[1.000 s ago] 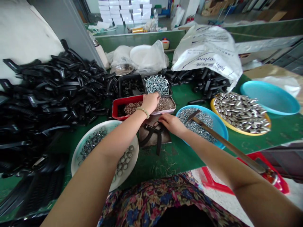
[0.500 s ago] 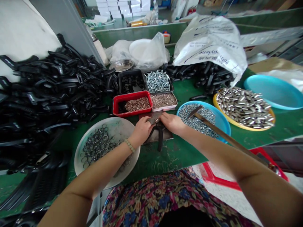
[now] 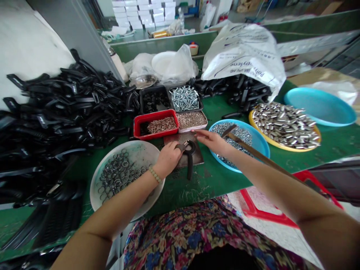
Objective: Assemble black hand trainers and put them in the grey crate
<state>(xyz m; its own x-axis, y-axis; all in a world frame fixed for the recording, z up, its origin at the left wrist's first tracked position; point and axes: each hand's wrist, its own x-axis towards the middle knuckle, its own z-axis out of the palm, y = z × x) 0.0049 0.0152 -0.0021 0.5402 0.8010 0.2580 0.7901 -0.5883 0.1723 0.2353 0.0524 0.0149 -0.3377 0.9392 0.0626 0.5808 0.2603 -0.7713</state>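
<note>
In the middle of the bench, my left hand (image 3: 169, 157), with a beaded bracelet at the wrist, is closed on a black handle-shaped part (image 3: 190, 165). The part has a rounded loop and a straight leg pointing toward me. A small shiny metal piece (image 3: 186, 143) shows at the fingertips. Beneath lies a flat metal plate (image 3: 198, 156). My right hand (image 3: 211, 141) is apart from the part, fingers stretched out over the plate's far right corner. It is close to a white tray of tiny metal pieces (image 3: 194, 120), and nothing shows in it.
A white basin of metal rings (image 3: 97, 187) stands left, a blue basin of small metal parts (image 3: 260, 138) right, with a hammer (image 3: 247, 146) across it. Beyond are a red tray of rivets (image 3: 157, 137), a box of screws (image 3: 184, 98) and a yellow basin (image 3: 298, 148). Black handles (image 3: 75, 105) heap up left.
My right hand has let go of the piece at the black part and moved slightly right and away from me, its fingers straightening. My left hand stays on the part. The view has shifted slightly.
</note>
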